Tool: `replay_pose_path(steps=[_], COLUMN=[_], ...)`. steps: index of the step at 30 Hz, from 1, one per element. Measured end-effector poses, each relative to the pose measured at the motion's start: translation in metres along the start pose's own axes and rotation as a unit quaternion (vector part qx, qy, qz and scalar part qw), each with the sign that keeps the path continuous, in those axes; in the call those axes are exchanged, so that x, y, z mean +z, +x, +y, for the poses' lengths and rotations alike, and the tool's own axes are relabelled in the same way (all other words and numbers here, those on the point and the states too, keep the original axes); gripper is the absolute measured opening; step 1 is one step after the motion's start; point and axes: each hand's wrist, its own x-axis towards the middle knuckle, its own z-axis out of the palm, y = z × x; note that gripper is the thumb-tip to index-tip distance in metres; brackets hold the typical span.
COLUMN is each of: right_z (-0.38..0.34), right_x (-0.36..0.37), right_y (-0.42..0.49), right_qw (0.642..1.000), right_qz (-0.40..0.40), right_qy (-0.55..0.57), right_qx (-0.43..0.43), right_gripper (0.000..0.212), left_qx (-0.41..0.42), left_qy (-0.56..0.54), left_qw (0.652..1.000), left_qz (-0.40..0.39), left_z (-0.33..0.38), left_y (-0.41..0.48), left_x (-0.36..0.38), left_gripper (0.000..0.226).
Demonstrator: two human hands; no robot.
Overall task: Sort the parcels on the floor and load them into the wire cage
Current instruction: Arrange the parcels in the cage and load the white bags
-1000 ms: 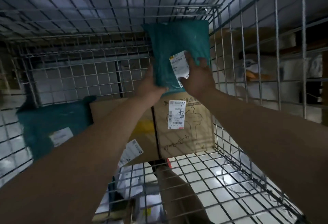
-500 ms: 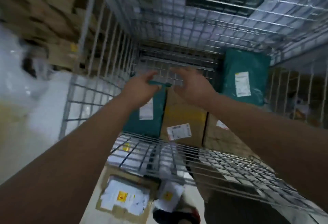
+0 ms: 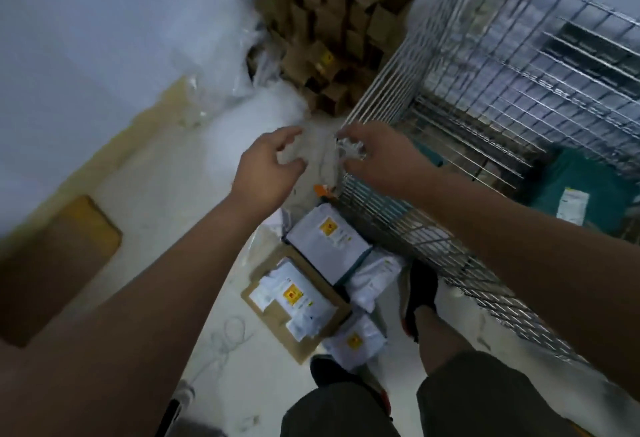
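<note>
Both hands hang empty above the floor. My left hand (image 3: pixel 268 168) has its fingers spread. My right hand (image 3: pixel 375 156) is loosely curled, open, in front of the wire cage's (image 3: pixel 450 97) near corner. Below them on the floor lie a white parcel (image 3: pixel 329 241) with a yellow sticker, a flat brown parcel (image 3: pixel 294 301) with a white label, and two white bags (image 3: pixel 375 279) (image 3: pixel 355 341). Inside the cage, at the right, a teal parcel (image 3: pixel 585 197) with a white label leans behind the wires.
A pile of small brown boxes (image 3: pixel 332 31) and clear plastic wrap (image 3: pixel 256 104) sit by the wall behind the cage. A large brown box (image 3: pixel 52 263) lies at the left. My feet (image 3: pixel 419 294) stand beside the parcels, close to the cage's lowered wire flap (image 3: pixel 485 291).
My hands let go of the teal parcels inside the cage and came out empty. My view swung left and down from the cage interior to the floor parcels.
</note>
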Motion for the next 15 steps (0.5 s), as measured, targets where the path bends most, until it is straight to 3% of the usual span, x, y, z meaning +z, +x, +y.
replay_pose_path(steps=[5, 15], right_z=[-0.018, 0.048], right_x=[0.099, 0.258], right_y=[-0.026, -0.054], right_qw=[0.995, 0.963], right_qz=[-0.097, -0.249], right_qy=[-0.013, -0.102], right_qx=[0.008, 0.016], right_gripper=[0.061, 0.080], left_qx=[-0.078, -0.219], left_qy=[-0.020, -0.067], left_qw=[0.997, 0.973], left_qz=[0.004, -0.002], left_z=[-0.103, -0.258], left_y=[-0.081, -0.189], left_x=[0.007, 0.102], left_gripper=[0.059, 0.072])
